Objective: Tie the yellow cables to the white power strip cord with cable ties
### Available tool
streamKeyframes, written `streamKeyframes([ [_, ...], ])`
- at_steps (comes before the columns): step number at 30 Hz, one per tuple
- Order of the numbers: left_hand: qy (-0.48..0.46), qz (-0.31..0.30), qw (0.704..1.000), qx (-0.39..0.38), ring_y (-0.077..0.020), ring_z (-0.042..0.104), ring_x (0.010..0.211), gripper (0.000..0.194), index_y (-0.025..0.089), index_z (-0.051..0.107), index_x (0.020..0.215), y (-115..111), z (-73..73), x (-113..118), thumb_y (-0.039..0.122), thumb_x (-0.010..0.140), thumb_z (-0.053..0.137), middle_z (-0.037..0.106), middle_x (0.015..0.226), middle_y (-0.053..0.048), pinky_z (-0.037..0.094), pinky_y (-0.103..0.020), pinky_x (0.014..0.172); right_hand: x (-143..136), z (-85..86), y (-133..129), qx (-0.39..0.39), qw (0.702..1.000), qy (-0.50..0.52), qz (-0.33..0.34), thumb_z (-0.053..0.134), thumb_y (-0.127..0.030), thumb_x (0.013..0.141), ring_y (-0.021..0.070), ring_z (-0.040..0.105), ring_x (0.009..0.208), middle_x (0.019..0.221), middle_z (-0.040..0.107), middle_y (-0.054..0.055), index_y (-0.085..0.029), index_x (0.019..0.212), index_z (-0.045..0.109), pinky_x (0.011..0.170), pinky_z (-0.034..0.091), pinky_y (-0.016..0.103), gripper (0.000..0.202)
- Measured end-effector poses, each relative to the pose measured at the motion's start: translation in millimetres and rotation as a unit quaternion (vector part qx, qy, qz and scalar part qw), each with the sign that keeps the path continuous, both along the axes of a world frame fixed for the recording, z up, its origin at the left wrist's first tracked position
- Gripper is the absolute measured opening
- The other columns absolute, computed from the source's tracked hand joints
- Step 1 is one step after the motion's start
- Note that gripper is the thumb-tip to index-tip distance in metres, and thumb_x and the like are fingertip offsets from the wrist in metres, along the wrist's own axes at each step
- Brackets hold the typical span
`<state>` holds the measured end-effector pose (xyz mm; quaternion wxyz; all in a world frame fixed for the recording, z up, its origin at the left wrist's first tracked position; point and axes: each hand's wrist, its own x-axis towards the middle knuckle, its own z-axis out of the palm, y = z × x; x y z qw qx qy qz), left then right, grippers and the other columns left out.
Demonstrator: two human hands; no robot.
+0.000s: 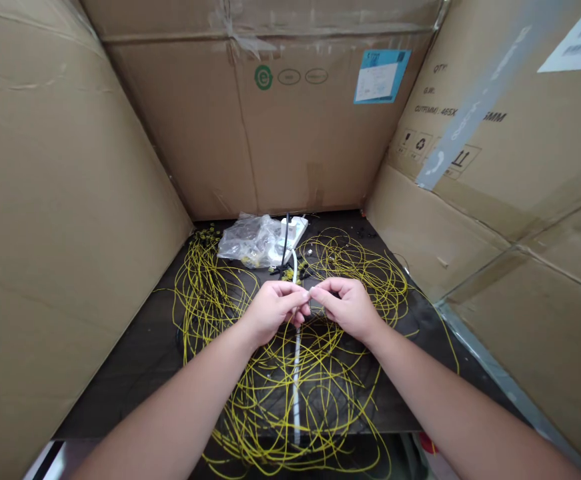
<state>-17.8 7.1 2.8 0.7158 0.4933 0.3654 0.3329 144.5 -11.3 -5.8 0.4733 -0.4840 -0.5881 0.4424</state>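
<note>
My left hand [274, 308] and my right hand [349, 307] meet over the middle of the dark table, thumbs and forefingers pinched close together. Whatever small piece lies between the fingertips is too small to make out. Thin yellow wires [250, 400] lie in loose tangled loops below and around both hands. Another bundle of yellow wires [195, 280] spreads out at the left, and more loops [387, 283] lie at the right. Beneath the hands runs a white cable [297, 393], partly hidden by my left hand.
A white power strip [297, 230] with a plug stands at the back beside a crumpled clear plastic bag [250, 240]. Cardboard walls rise at the left [60, 200], back [300, 140] and right [535, 200]. The dark table's front edge [135, 437] crosses below.
</note>
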Motion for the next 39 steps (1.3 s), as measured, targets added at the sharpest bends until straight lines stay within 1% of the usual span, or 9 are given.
streamKeyframes([
  [8,-0.016,-0.010,1.000,0.005,-0.0072,0.050,0.042,0.019,0.011,0.057,0.066,1.0,-2.5,0.4,0.028,0.072,0.063,0.058,0.057,-0.001,0.041,-0.021,0.042,-2.2,-4.4,0.8,-0.026,0.999,0.036,0.012,0.065,-0.037,0.073,0.0057,0.038,0.037,0.047,0.050,-0.003,-0.015,0.071,0.065,0.034,0.026,0.019,0.023],
  [11,-0.040,-0.001,0.999,-0.003,-0.0077,0.050,0.041,0.020,0.012,0.054,0.066,0.8,-2.3,0.4,0.029,0.073,0.062,0.057,0.058,-0.001,0.041,-0.022,0.040,-4.3,-3.1,1.4,-0.073,0.988,0.130,0.049,0.062,-0.036,0.075,0.0037,0.030,0.035,0.046,0.042,-0.006,-0.014,0.078,0.065,0.034,0.024,0.018,0.022],
  [13,-0.053,0.004,0.998,-0.013,-0.0066,0.047,0.039,0.020,0.013,0.053,0.067,0.8,-1.2,-0.2,0.030,0.074,0.061,0.056,0.057,-0.001,0.038,-0.020,0.037,-5.6,-1.6,1.8,-0.104,0.968,0.220,0.063,0.059,-0.030,0.075,0.0043,0.029,0.037,0.049,0.040,-0.007,-0.013,0.083,0.065,0.035,0.027,0.019,0.020],
  [16,-0.076,0.003,0.995,-0.058,-0.0016,0.034,0.032,0.020,0.014,0.050,0.070,1.6,0.5,-2.5,0.030,0.073,0.062,0.049,0.052,0.004,0.022,-0.014,0.032,-7.2,-0.1,2.6,-0.137,0.943,0.300,0.050,0.057,-0.017,0.068,0.0069,0.038,0.045,0.057,0.047,-0.003,-0.011,0.086,0.066,0.041,0.035,0.022,0.021],
  [19,-0.110,-0.003,0.989,-0.099,0.0007,0.023,0.031,0.023,0.016,0.046,0.071,2.9,1.4,-5.0,0.029,0.072,0.064,0.038,0.049,0.009,0.010,-0.013,0.033,-8.0,-1.4,4.1,-0.157,0.938,0.307,0.031,0.061,-0.013,0.065,0.0078,0.044,0.050,0.061,0.052,-0.001,-0.011,0.092,0.067,0.049,0.041,0.024,0.028],
  [24,-0.126,-0.002,0.987,-0.101,0.0006,0.021,0.033,0.025,0.017,0.043,0.069,2.9,1.1,-5.6,0.030,0.072,0.064,0.035,0.049,0.009,0.009,-0.014,0.034,-6.6,-5.4,7.4,-0.115,0.945,0.305,0.021,0.073,-0.018,0.063,0.0098,0.055,0.066,0.075,0.064,0.002,-0.013,0.096,0.068,0.067,0.046,0.025,0.034],
  [30,-0.127,0.002,0.988,-0.085,0.0007,0.021,0.033,0.021,0.016,0.048,0.074,1.4,0.1,-3.8,0.031,0.075,0.062,0.036,0.049,0.009,0.010,-0.014,0.034,-7.7,-4.3,6.7,-0.122,0.939,0.322,0.010,0.074,-0.021,0.066,0.0110,0.061,0.070,0.090,0.069,0.007,-0.013,0.100,0.065,0.072,0.050,0.028,0.036],
  [36,-0.135,0.003,0.987,-0.090,0.0004,0.021,0.033,0.021,0.016,0.046,0.072,1.2,-1.4,-3.5,0.031,0.077,0.059,0.037,0.049,0.009,0.010,-0.014,0.034,-9.5,-0.4,6.9,-0.130,0.932,0.338,0.021,0.072,-0.026,0.070,0.0161,0.066,0.079,0.087,0.069,0.009,-0.014,0.090,0.059,0.074,0.052,0.029,0.027],
  [39,-0.139,0.005,0.986,-0.093,0.0003,0.021,0.033,0.020,0.016,0.045,0.072,1.2,-1.0,-3.5,0.030,0.078,0.058,0.037,0.049,0.009,0.010,-0.014,0.034,-8.6,1.2,6.7,-0.132,0.923,0.360,0.037,0.072,-0.027,0.071,0.0145,0.065,0.078,0.089,0.069,0.007,-0.017,0.086,0.057,0.070,0.051,0.027,0.023],
])
